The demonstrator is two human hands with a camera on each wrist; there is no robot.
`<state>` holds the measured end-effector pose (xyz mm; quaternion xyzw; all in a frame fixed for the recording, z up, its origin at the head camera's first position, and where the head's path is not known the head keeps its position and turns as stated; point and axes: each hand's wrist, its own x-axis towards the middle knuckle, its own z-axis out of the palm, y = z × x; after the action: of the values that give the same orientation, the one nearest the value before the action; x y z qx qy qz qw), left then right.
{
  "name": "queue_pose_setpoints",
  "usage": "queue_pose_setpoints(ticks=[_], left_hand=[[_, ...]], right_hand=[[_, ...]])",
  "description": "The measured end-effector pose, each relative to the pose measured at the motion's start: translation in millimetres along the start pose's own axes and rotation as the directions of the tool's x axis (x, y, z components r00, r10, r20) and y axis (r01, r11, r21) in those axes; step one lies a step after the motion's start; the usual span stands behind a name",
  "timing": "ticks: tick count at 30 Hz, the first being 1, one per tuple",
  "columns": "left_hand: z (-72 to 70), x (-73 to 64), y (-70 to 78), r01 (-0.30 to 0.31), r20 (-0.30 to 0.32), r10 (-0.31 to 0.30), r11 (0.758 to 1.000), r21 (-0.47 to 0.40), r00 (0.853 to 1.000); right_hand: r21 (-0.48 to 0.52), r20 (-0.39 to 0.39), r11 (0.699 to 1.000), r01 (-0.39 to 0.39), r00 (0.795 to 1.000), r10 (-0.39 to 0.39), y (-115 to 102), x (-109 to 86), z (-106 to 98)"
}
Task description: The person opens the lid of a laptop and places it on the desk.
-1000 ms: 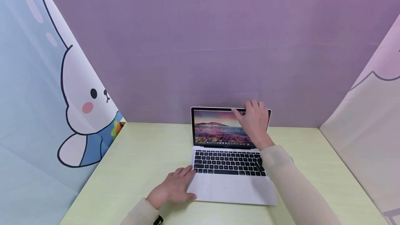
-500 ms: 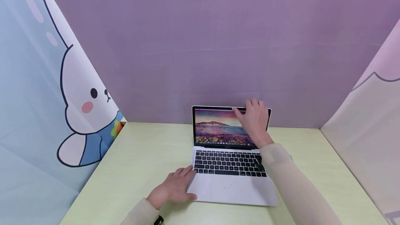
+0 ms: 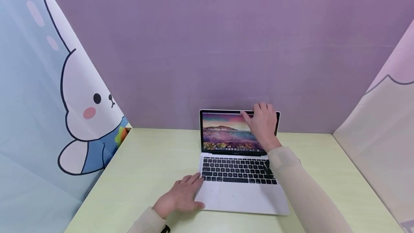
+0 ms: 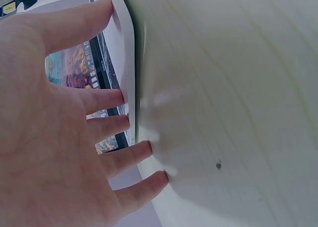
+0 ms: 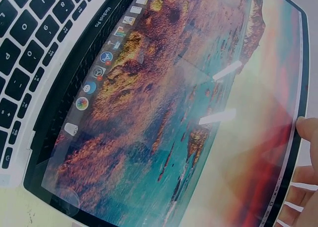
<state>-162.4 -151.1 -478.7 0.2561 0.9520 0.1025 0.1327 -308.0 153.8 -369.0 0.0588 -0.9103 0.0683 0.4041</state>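
Observation:
A silver laptop (image 3: 239,197) lies unfolded on the pale table, its lit screen (image 3: 220,132) showing a colourful shore and hill picture. My right hand (image 3: 263,127) grips the top edge of the lid near its right corner. In the right wrist view the thumb (image 5: 307,127) lies on the front bezel, with the other fingers reaching behind the lid. My left hand (image 3: 182,195) is at the left side of the base, fingers extended. The left wrist view shows its thumb (image 4: 79,23) and fingertips along the laptop's edge, two of them reaching over the tabletop.
The light yellow-green table (image 3: 155,154) extends on both sides of the laptop. A purple cloth wall (image 3: 207,46) rises close behind the lid. A blue cloth with a cartoon animal (image 3: 87,110) hangs at left, and a pale printed cloth (image 3: 381,146) at right.
The lid has tilted back slightly, so the screen looks a little taller and brighter. Both hands keep their places on the laptop. The head view has shifted slightly.

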Motion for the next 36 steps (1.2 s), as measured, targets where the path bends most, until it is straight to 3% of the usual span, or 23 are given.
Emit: queue_pose_setpoints(ticks=[36], left_hand=[[4.1,-4.4,-2.9,-0.011,-0.002,0.011,1.0,0.019,1.0]], right_hand=[[0.002,0.114,0.998,-0.062,0.992,0.062,1,4.8,16]])
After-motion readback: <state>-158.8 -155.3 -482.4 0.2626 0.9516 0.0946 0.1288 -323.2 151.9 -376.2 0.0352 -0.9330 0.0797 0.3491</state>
